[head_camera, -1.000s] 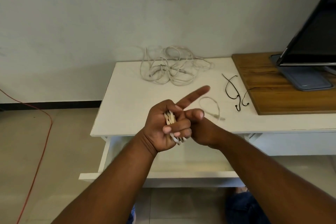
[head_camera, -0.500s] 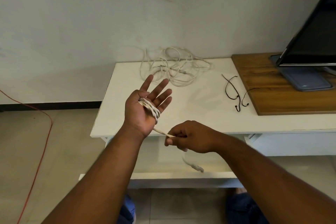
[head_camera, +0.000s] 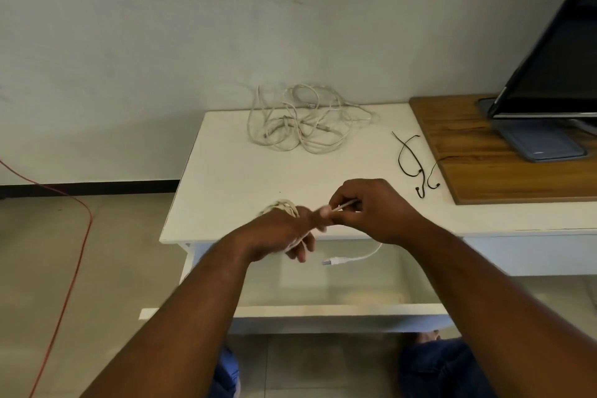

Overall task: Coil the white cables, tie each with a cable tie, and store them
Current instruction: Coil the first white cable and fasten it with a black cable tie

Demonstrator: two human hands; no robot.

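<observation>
**Cable part-wound at the table's front edge**

Both hands work in the lower middle of the frame, right over the front edge of the white table (head_camera: 232,178) and above the open drawer (head_camera: 323,312) that juts out below it. The tabletop behind the hands lies bare up to the tangle of white cables (head_camera: 303,126) against the wall at upper centre. Two black cable ties (head_camera: 419,171) lie well to the right of the hands, just beside the edge of a wooden board (head_camera: 504,168) that carries a monitor (head_camera: 555,68) at the upper right. A red cord (head_camera: 90,220) trails over the floor at the left, well away from the table.

The left hand (head_camera: 274,233) shows its back, fingers pointing right and down, with loops of the white cable (head_camera: 368,255) wound round it. It is blurred, so I cannot tell whether the fingers grip the loops. The right hand (head_camera: 374,210), knuckles up, pinches the cable between thumb and forefinger just beside the left fingertips. From there the free end sags under the right wrist, and its plug (head_camera: 329,262) hangs above the drawer.
</observation>
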